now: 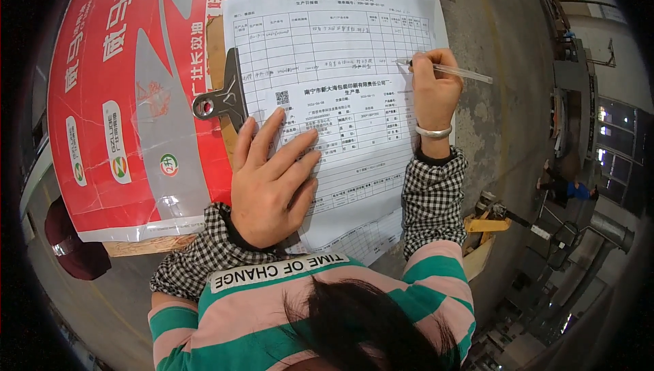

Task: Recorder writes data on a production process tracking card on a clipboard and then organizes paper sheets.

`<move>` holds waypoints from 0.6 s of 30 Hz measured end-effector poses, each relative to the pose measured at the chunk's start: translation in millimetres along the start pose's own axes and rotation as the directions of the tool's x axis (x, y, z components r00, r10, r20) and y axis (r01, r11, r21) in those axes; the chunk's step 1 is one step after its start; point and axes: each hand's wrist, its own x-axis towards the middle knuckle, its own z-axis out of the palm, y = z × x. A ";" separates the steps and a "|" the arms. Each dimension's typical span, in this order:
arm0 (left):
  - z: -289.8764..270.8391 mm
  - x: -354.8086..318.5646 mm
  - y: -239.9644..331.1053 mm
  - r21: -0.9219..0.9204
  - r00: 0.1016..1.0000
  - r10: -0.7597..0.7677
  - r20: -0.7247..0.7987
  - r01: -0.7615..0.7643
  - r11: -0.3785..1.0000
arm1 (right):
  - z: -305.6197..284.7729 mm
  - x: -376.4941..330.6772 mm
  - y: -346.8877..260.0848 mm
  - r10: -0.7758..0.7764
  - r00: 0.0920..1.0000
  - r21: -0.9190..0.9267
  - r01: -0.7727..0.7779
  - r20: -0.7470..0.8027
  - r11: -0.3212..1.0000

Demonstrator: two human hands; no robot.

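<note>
My right hand (436,95) is closed round a clear-barrelled pen (466,73), its tip at the right side of a table on a printed form (327,37). Handwriting fills a few of that form's rows. Over its lower part lies a second printed sheet (361,160) with a square code near its left corner. My left hand (272,177) rests flat on this sheet's left side, fingers spread. A black clip (228,95) with a metal lever grips the papers' left edge. Another sheet (354,238) with a grid pokes out at the bottom.
Large red and grey printed sheets (136,98) cover the board on the left. A dark red rounded object (75,241) sits beyond its lower left corner. At right stand a yellow metal part (487,224) and machinery (572,235); farther off, a person in blue (575,189).
</note>
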 end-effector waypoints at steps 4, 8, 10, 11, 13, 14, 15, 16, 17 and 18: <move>1.5 -1.5 -2.1 0.011 1.000 0.002 0.031 -0.003 1.000 | -5.2 3.5 7.6 -0.010 1.000 0.028 0.011 -0.030 1.000; 0.8 -1.3 -1.8 0.011 0.999 -0.004 0.038 0.003 1.000 | -5.9 3.7 8.3 -0.027 0.999 -0.028 0.027 -0.021 0.999; 1.0 -1.3 -1.8 0.013 1.000 0.000 0.032 0.000 1.000 | -4.0 2.3 3.4 0.035 0.997 -0.033 -0.037 -0.065 0.999; 1.0 -1.4 -1.9 0.013 1.000 0.000 0.031 0.000 1.000 | -3.5 2.0 2.2 0.034 0.997 -0.033 -0.036 -0.065 0.999; 1.1 -1.6 -2.2 0.013 1.000 0.003 0.030 -0.003 1.000 | -2.9 1.6 1.0 -0.060 0.997 -0.111 0.055 -0.044 0.992; 1.0 -1.6 -2.4 0.013 1.000 0.004 0.029 -0.004 1.000 | -3.2 1.7 1.7 -0.061 0.997 -0.112 0.056 -0.044 0.992; 0.8 -1.6 -2.5 0.012 0.999 0.003 0.032 -0.003 1.000 | -3.7 2.1 3.2 -0.014 0.998 -0.073 0.011 -0.053 0.997; 0.6 -1.4 -2.6 0.012 0.999 0.002 0.035 -0.002 1.000 | -4.0 2.2 4.1 0.032 0.998 -0.034 -0.034 -0.061 0.999; 0.6 -1.3 -2.1 0.011 0.999 0.001 0.035 -0.001 1.000 | -3.7 1.9 3.4 0.033 0.998 -0.034 -0.035 -0.060 0.999; 0.7 -0.8 -1.3 0.010 1.000 -0.002 0.016 0.002 1.000 | -3.2 1.5 2.0 -0.003 0.999 -0.074 -0.001 -0.053 0.997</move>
